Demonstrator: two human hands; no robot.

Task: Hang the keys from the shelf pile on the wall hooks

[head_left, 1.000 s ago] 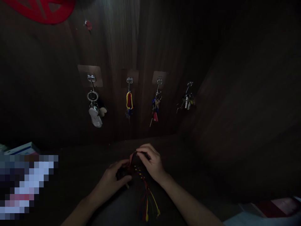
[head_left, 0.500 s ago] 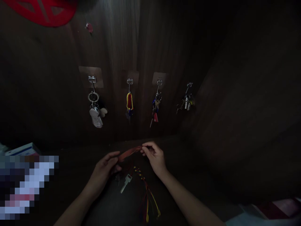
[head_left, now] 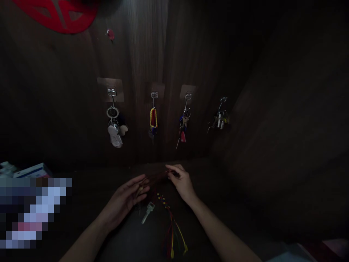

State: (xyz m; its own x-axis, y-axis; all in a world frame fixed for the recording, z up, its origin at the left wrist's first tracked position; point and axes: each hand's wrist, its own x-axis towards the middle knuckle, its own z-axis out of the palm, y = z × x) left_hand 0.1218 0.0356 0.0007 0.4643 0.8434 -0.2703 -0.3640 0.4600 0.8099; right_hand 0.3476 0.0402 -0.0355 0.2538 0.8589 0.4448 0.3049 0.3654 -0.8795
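A reddish-brown ribbon-like strip [head_left: 156,177], dim and blurred, runs between my two hands. My right hand [head_left: 183,182] pinches its right end between thumb and fingers. My left hand [head_left: 124,200] holds the other end loosely, its fingers partly stretched; a small yellowish bit [head_left: 140,189] shows at the fingertips, too unclear to name. Just below the hands, a silver key [head_left: 148,212] lies on the dark surface. Beside it is a braided cord [head_left: 163,200] with yellow, red and dark strands fanning out toward me. Whether the strip, key and cord are joined, I cannot tell.
Several metal hooks line the dark wood panel ahead, holding a key bunch with a pale fob [head_left: 115,135], a yellow-red cord loop [head_left: 153,118] and more keys [head_left: 184,122], [head_left: 221,120]. A red cut-out decoration [head_left: 68,23] is upper left. A box [head_left: 32,171] stands left.
My left hand's fingers have loosened and spread somewhat, and the yellowish bit now shows there. The strip has turned and looks darker. The view has shifted slightly; the right hand keeps its pinch.
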